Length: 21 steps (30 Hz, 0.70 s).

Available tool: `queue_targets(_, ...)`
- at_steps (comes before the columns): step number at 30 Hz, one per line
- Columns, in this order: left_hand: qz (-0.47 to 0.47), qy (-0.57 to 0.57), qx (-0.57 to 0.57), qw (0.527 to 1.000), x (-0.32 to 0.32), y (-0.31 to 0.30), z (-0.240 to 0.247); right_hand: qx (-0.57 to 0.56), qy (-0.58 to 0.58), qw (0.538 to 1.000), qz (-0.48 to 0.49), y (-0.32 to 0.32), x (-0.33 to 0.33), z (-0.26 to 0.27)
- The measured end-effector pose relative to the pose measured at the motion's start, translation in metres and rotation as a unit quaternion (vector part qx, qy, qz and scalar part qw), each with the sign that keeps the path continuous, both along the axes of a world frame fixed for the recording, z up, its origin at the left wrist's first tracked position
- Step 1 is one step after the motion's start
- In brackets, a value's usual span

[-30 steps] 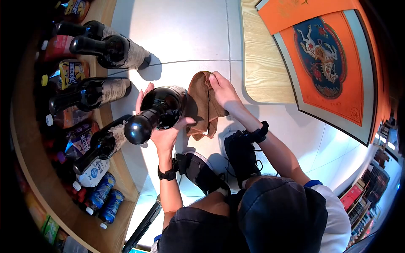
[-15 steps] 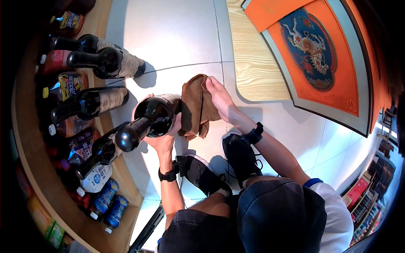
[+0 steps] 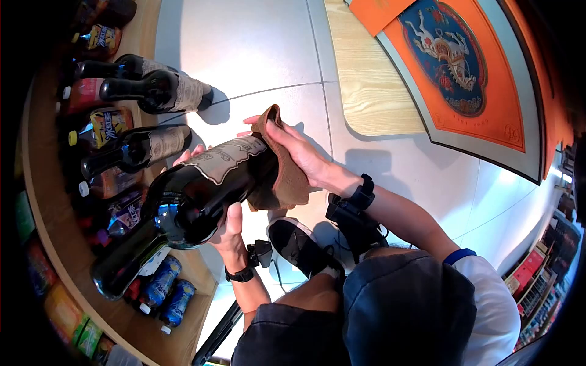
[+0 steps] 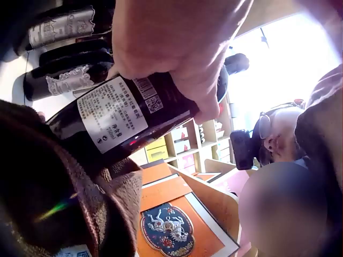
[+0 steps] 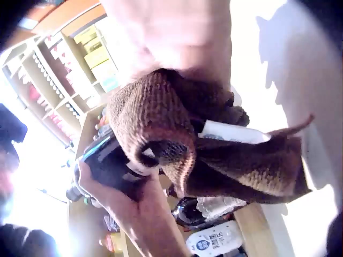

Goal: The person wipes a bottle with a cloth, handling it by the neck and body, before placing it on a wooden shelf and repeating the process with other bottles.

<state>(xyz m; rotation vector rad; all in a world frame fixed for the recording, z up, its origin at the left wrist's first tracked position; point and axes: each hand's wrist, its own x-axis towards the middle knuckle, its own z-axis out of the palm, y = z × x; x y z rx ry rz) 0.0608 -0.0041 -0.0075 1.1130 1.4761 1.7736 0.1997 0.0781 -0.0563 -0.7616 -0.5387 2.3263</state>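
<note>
My left hand (image 3: 229, 234) grips a dark wine bottle (image 3: 198, 198) round its body. The bottle is tilted, its neck toward the lower left and its cream label facing up in the head view. With my right hand (image 3: 305, 160) I hold a brown cloth (image 3: 287, 186) against the bottle's base end, which the cloth covers. A white back label (image 4: 111, 115) with print and a code shows below my left hand in the left wrist view. In the right wrist view the cloth hangs in folds, with a white tag (image 5: 236, 132) sticking out.
Several wine bottles (image 3: 162, 144) stand on the floor along a wooden shelf (image 3: 131, 332) stocked with drinks. To the right are a pale wooden board (image 3: 372, 91) and an orange box with a horse picture (image 3: 448, 58). My shoes (image 3: 296, 247) are below my hands.
The bottle has tipped from neck-up toward the camera to lying aslant, label showing. My right hand has brought the cloth from beside the bottle onto its base.
</note>
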Motion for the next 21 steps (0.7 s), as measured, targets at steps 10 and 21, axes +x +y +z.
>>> queue_targets(10, -0.097, 0.003, 0.019, 0.995, -0.001, -0.038, 0.021, 0.011, -0.007, 0.987, 0.162, 0.019, 0.002, 0.009)
queue_targets(21, -0.05, -0.101, 0.046, 0.993, 0.016, -0.02, 0.033, 0.065, -0.093, 0.949, 0.295, 0.034, 0.027, 0.027)
